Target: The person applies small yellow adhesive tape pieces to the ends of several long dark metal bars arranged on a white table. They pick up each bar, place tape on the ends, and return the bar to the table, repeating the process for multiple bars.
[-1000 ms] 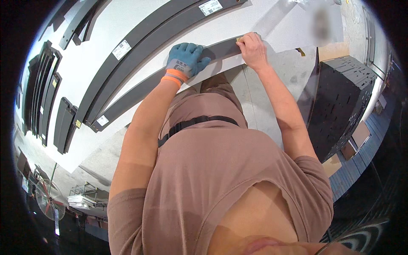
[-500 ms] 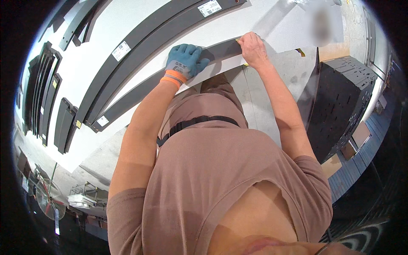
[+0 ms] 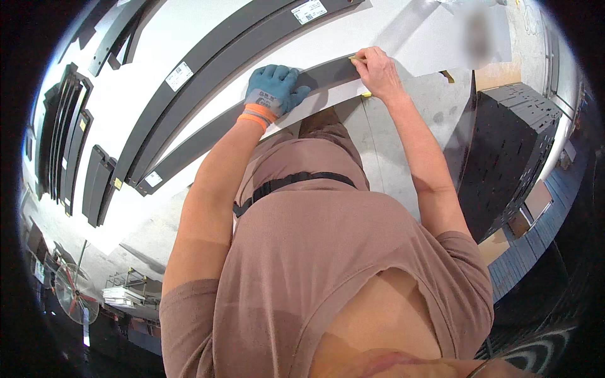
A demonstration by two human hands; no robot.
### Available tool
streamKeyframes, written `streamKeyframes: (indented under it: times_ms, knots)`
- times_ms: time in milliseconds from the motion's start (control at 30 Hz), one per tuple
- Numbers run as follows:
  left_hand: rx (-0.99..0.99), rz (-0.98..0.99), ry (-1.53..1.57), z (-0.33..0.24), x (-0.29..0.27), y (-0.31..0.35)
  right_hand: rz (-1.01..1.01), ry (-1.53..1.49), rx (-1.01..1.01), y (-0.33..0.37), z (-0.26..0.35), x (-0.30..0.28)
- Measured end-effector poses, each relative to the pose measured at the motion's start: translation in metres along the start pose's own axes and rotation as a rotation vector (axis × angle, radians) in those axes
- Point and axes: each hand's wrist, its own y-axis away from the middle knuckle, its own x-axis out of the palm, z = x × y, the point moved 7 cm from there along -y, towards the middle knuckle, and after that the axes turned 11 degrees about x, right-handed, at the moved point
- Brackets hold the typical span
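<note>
A long dark grey metal bar (image 3: 208, 140) lies along the near edge of a white tabletop (image 3: 227, 82), a white label at its left end. My left hand (image 3: 274, 89), in a blue and grey glove with an orange cuff, is closed over the bar's middle. At the bar's right end my bare right hand (image 3: 380, 72) has thumb and forefinger pinched at a small yellow sticker (image 3: 353, 58). The fingertips cover part of that sticker. Just beyond this bar lie two more long dark bars (image 3: 217, 68) side by side, with white labels on them.
Shorter dark metal pieces (image 3: 60, 135) lie grouped at the table's left. To the right stands a large stack of black perforated panels (image 3: 507, 157). A fan (image 3: 75, 293) stands on the far left, near a rack with white boards (image 3: 123, 296).
My right finger and thumb have shifted slightly at the yellow sticker, and the hand has tilted a little. My left hand stays in place on the bar.
</note>
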Motion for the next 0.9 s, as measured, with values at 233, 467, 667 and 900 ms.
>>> streamKeyframes:
  times_ms: [233, 467, 667, 900]
  knots:
    - [-0.002, 0.008, -0.008, -0.002, -0.001, -0.001, 0.000, -0.022, 0.015, -0.007, -0.001, -0.005]
    - [-0.001, 0.012, 0.004, 0.000, 0.000, 0.002, -0.134, 0.170, 0.017, -0.003, 0.010, 0.005]
    - [-0.011, 0.028, 0.011, 0.001, 0.003, 0.002, -0.126, 0.195, -0.019, -0.009, 0.009, 0.009]
    - [-0.023, 0.109, -0.008, -0.001, -0.001, 0.000, -0.181, 0.139, -0.085, -0.007, 0.011, 0.007]
